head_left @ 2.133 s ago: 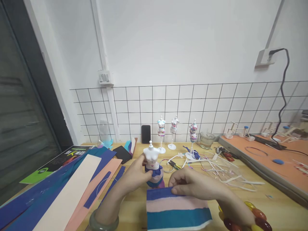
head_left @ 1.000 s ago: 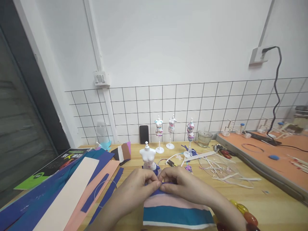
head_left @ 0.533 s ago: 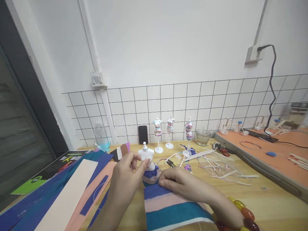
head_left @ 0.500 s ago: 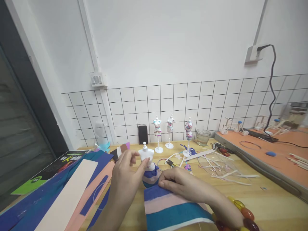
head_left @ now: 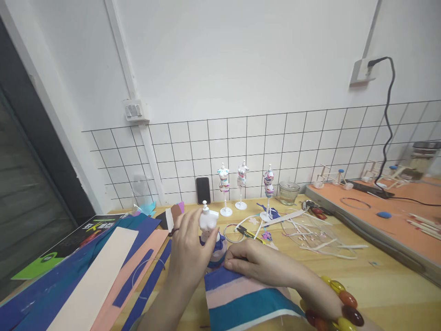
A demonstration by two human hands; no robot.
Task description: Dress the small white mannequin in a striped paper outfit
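Observation:
A small white mannequin (head_left: 208, 219) stands in front of me, its lower part wrapped in striped cloth. My left hand (head_left: 190, 234) is closed around its side, thumb in front and fingers at the back left. My right hand (head_left: 251, 259) pinches the top edge of a striped fabric piece (head_left: 244, 299) in blue, pink, teal and white, just right of the mannequin's wrapped hips. Whether that fabric joins the wrapped part is hidden by the fingers. A beaded bracelet (head_left: 348, 301) circles my right wrist.
Three decorated mini mannequins (head_left: 223, 184) stand at the back near a phone (head_left: 203, 190) and a glass bowl (head_left: 288, 193). A yellow cutter (head_left: 250, 233), a ring and scrap strips lie mid-table. Fabric strips (head_left: 93, 280) cover the left; an orange board (head_left: 375, 211) sits right.
My left hand has moved slightly right and closed around the mannequin, which now tilts a little. My right hand keeps its pinch on the fabric. The camera view shifted slightly.

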